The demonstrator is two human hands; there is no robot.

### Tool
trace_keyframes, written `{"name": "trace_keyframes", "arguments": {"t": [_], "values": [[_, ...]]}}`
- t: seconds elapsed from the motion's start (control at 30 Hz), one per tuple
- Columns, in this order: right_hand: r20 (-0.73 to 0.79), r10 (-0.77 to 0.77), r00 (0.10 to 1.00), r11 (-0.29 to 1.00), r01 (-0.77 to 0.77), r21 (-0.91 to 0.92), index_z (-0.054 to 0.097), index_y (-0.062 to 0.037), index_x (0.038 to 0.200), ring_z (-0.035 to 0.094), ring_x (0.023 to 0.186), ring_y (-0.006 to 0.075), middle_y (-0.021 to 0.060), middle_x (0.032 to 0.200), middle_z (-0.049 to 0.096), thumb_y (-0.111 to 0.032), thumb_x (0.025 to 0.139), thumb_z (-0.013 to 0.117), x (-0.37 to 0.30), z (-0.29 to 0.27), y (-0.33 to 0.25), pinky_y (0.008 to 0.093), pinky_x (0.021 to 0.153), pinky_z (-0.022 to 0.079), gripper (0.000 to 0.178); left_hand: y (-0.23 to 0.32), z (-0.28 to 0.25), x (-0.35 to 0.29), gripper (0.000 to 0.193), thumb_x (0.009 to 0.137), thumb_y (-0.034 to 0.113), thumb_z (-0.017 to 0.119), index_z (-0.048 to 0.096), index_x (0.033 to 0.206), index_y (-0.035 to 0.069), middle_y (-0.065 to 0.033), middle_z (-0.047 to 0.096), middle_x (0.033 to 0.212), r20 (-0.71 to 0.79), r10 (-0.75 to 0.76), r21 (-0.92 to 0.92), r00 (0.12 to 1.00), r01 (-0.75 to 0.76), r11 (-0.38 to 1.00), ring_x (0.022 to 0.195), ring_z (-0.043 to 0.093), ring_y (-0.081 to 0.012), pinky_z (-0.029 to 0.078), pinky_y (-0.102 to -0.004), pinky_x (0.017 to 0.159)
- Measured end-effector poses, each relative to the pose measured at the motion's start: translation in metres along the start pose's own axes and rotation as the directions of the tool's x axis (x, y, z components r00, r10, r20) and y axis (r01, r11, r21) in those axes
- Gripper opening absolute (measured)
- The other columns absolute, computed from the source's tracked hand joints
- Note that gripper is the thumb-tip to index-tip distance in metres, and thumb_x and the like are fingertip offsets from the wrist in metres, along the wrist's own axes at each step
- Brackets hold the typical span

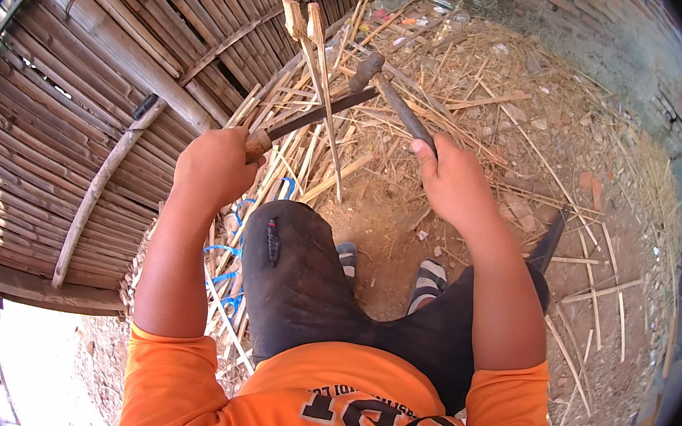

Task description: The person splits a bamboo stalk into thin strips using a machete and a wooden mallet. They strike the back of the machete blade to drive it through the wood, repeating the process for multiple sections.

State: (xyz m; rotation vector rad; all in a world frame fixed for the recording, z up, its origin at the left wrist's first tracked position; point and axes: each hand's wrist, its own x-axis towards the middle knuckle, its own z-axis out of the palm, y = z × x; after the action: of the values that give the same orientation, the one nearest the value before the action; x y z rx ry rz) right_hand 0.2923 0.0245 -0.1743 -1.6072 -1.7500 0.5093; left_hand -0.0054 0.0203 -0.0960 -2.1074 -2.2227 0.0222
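Note:
My left hand [215, 165] is closed around the wooden handle of a long dark-bladed machete [307, 120], whose blade points up and to the right. A pale bamboo piece [322, 78], parted into two lengths at its top, stands tilted across the blade. Its lower end comes down near the ground before my left knee. Whether the blade sits inside the split, I cannot tell. In my right hand [451, 179] is a hammer [405, 113], gripped by its handle. The hammer's head is just above the blade's far end; contact between them cannot be made out.
Bamboo strips and splinters [485, 103] litter the dirt floor. A slatted bamboo wall [57, 142] rises at the left, and a brick wall [593, 32] stands at the far right. Blue strapping [229, 249] lies by my left knee. My feet in striped footwear [429, 282] are between my knees.

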Motion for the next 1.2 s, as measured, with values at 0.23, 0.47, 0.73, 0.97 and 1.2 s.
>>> {"name": "trace_keyframes", "arguments": {"t": [0.23,0.47,0.73,0.97,1.2], "values": [[-0.156,-0.015,0.988,0.972,0.051,0.230,0.056,-0.0003,0.092,0.060,0.063,0.0415,0.0193,0.067,0.060,-0.044,0.105,0.048,-0.004,-0.012,-0.015,0.0474,0.060,0.045,0.047,-0.012,0.008,0.003,0.040,0.088,0.038,0.072,0.066,0.101,0.001,-0.0221,0.071,0.099,0.063,-0.025,-0.006,0.998,0.026,1.000,0.099,0.067,-0.0403,0.053,-0.0505,0.084],[0.060,-0.013,0.998,0.998,0.017,-0.066,0.058,0.0000,0.100,0.061,0.066,0.0421,0.0194,0.071,0.062,-0.044,0.106,0.046,0.003,0.022,0.014,0.0491,0.063,0.047,0.046,0.001,0.010,0.001,0.037,0.086,0.036,0.073,0.068,0.100,0.002,-0.0233,0.071,0.097,0.075,0.012,-0.016,0.997,-0.011,1.000,0.097,0.067,-0.0421,0.052,-0.0510,0.083],[0.060,0.044,0.997,0.996,-0.048,0.073,0.058,0.0014,0.092,0.062,0.070,0.0420,0.0219,0.072,0.061,-0.046,0.105,0.046,0.002,0.005,-0.006,0.0509,0.066,0.047,0.051,-0.011,0.027,0.002,0.038,0.086,0.036,0.073,0.068,0.099,0.001,-0.0234,0.071,0.096,0.071,-0.023,-0.047,0.997,0.027,0.999,0.098,0.066,-0.0417,0.052,-0.0499,0.084],[0.198,0.053,0.979,0.992,-0.029,-0.124,0.061,0.0009,0.095,0.066,0.074,0.0424,0.0235,0.076,0.065,-0.042,0.105,0.048,0.002,0.016,-0.003,0.0509,0.067,0.050,0.046,-0.016,0.035,0.009,0.040,0.086,0.038,0.073,0.068,0.100,0.001,-0.0228,0.071,0.097,0.059,-0.025,-0.041,0.998,0.028,0.999,0.098,0.067,-0.0412,0.053,-0.0491,0.085],[0.236,0.074,0.969,0.992,-0.049,-0.113,0.061,0.0013,0.091,0.065,0.079,0.0425,0.0246,0.079,0.065,-0.044,0.104,0.049,0.001,0.037,0.017,0.0519,0.071,0.049,0.049,-0.033,0.042,0.019,0.041,0.086,0.037,0.072,0.069,0.103,0.000,-0.0238,0.071,0.098,0.052,-0.057,-0.031,0.997,0.058,0.998,0.099,0.067,-0.0416,0.053,-0.0497,0.087]]}}
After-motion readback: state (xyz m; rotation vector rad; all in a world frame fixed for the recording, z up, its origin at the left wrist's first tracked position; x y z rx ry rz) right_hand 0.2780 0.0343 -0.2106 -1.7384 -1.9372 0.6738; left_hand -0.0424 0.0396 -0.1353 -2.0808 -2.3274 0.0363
